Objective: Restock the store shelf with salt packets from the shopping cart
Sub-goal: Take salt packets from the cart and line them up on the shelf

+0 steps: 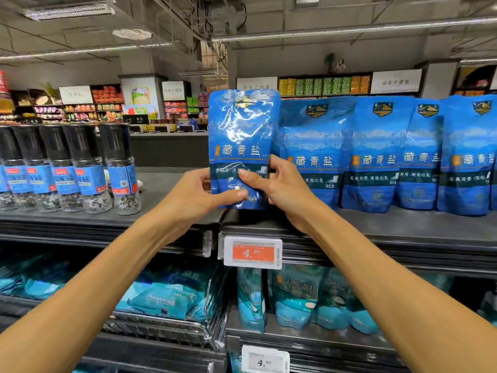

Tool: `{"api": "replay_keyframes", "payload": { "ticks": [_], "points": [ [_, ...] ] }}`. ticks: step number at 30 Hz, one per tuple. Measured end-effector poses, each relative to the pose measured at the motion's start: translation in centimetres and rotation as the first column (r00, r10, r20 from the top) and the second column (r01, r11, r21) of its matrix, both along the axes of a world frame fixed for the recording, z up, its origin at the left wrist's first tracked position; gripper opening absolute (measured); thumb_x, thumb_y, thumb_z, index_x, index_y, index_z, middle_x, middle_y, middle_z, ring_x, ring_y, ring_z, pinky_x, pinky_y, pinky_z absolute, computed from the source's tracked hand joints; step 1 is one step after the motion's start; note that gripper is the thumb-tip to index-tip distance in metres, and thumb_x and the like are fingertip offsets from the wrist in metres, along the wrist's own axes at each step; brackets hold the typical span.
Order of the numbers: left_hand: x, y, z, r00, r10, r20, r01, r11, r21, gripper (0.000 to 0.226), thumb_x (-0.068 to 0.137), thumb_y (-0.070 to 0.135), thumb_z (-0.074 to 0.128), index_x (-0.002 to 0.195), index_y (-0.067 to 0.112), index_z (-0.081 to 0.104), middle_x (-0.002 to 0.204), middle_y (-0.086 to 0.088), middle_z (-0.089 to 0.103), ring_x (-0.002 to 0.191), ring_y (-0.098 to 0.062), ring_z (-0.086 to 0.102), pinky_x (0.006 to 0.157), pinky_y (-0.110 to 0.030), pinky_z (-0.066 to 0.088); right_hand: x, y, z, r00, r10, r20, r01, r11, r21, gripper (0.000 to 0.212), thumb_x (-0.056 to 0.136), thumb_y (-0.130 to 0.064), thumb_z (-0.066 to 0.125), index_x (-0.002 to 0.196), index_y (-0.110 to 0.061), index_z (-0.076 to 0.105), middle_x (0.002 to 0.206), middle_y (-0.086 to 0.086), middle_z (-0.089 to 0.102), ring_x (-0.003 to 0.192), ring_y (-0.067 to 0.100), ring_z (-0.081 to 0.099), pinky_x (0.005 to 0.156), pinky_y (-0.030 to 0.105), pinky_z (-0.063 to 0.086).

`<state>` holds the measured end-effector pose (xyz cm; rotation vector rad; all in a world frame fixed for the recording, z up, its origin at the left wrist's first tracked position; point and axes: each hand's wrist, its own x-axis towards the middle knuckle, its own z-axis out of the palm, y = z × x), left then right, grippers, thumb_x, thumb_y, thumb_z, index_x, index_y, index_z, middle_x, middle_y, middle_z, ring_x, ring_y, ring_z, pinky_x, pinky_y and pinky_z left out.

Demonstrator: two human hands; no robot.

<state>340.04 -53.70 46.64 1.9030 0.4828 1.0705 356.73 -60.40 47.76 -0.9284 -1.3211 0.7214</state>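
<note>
On the shelf [376,227] edge: salt packet [242,135] upright
Feel: soft, crinkly, bottom-heavy I'd guess
Grip: left hand [199,195], right hand [277,184] both pinching its lower half

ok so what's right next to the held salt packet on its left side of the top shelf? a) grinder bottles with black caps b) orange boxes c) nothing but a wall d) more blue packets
a: the grinder bottles with black caps stand left of the salt packet, which both hands hold; the blue packets are on its right.
</note>
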Motion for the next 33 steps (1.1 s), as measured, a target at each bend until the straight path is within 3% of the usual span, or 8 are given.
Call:
{"api": "replay_keyframes", "payload": {
  "ticks": [6,9,11,14,20,23,27,33],
  "points": [
    [0.4,1.7,-1.0,0.994,0.106,-0.038,-0.103,0.991,0.088,0.056,0.057,0.025,0.089,0.110,0.023,0.069,0.105,0.008,0.075,0.097,-0.009,0.071,0.079,-0.019,0.056,0.5,0.8,-0.4,0.856,-0.288,0.430,0.266,0.957,0.112,0.031,0.081,-0.019,0.081,0.109,-0.011,0.071,0.103,0.003,0.076,0.096,0.018,0.071,0.090,0.037,0.055],
    [1.2,2.3,-1.2,0.990,0.135,-0.039,-0.130,0.985,0.117,0.057,0.054,0.025,0.090,0.107,0.026,0.068,0.104,0.011,0.075,0.096,-0.008,0.072,0.080,-0.021,0.058,0.9,0.5,-0.3,0.735,-0.399,0.549,0.371,0.914,0.167,0.039,0.078,-0.028,0.083,0.110,-0.015,0.067,0.103,-0.001,0.075,0.092,0.012,0.066,0.076,0.021,0.050],
    [1.5,2.6,-1.1,0.990,0.122,-0.066,-0.113,0.986,0.119,0.056,0.058,0.019,0.090,0.109,0.025,0.067,0.103,0.012,0.075,0.096,-0.007,0.072,0.081,-0.020,0.058,1.3,0.0,-0.2,0.703,-0.356,0.616,0.355,0.926,0.130,0.059,0.072,-0.029,0.087,0.119,-0.012,0.055,0.108,0.000,0.072,0.098,0.016,0.064,0.079,0.026,0.050],
    [1.8,3.0,-0.8,0.985,0.057,-0.164,-0.040,0.993,0.109,0.055,0.063,0.022,0.089,0.112,0.026,0.066,0.105,0.012,0.075,0.098,-0.007,0.071,0.084,-0.020,0.056,1.6,-0.7,-0.3,0.615,-0.358,0.702,0.389,0.913,0.125,0.063,0.072,-0.024,0.088,0.108,-0.012,0.037,0.082,-0.003,0.057,0.073,0.010,0.052,0.056,0.014,0.039],
    [2.5,3.3,-0.5,0.966,0.145,-0.213,-0.109,0.979,0.170,0.062,0.059,0.028,0.092,0.113,0.029,0.062,0.102,0.013,0.075,0.091,-0.003,0.070,0.078,-0.020,0.057,1.1,-1.8,-0.4,0.547,-0.525,0.652,0.486,0.833,0.264,0.049,0.087,-0.016,0.074,0.110,-0.015,0.031,0.076,-0.001,0.048,0.072,0.020,0.047,0.054,0.030,0.034],
    [2.4,3.6,-0.6,0.920,0.273,-0.282,-0.208,0.948,0.240,0.075,0.055,0.049,0.090,0.121,0.030,0.059,0.104,0.009,0.072,0.078,-0.005,0.062,0.072,-0.026,0.050,0.8,-2.3,-0.9,0.409,-0.637,0.653,0.545,0.745,0.385,0.048,0.089,-0.023,0.072,0.119,-0.011,0.036,0.081,0.000,0.048,0.082,0.030,0.053,0.059,0.036,0.036],
    [2.1,3.8,-0.9,0.914,0.273,-0.300,-0.204,0.949,0.241,0.071,0.057,0.053,0.089,0.118,0.031,0.060,0.106,0.010,0.073,0.094,-0.016,0.068,0.078,-0.033,0.054,0.5,-2.9,-0.9,0.224,-0.767,0.601,0.552,0.608,0.571,0.056,0.088,-0.038,0.071,0.125,-0.009,0.041,0.109,0.008,0.059,0.097,0.033,0.063,0.064,0.036,0.043],
    [2.1,3.0,-0.7,0.927,0.231,-0.295,-0.167,0.960,0.226,0.055,0.062,0.050,0.087,0.111,0.037,0.068,0.106,0.020,0.073,0.100,-0.002,0.068,0.095,-0.037,0.054,1.5,-2.7,-0.9,0.346,-0.697,0.628,0.592,0.682,0.430,0.041,0.090,-0.040,0.069,0.108,-0.013,0.044,0.083,0.008,0.063,0.083,0.034,0.063,0.066,0.043,0.052]
  ]
}}
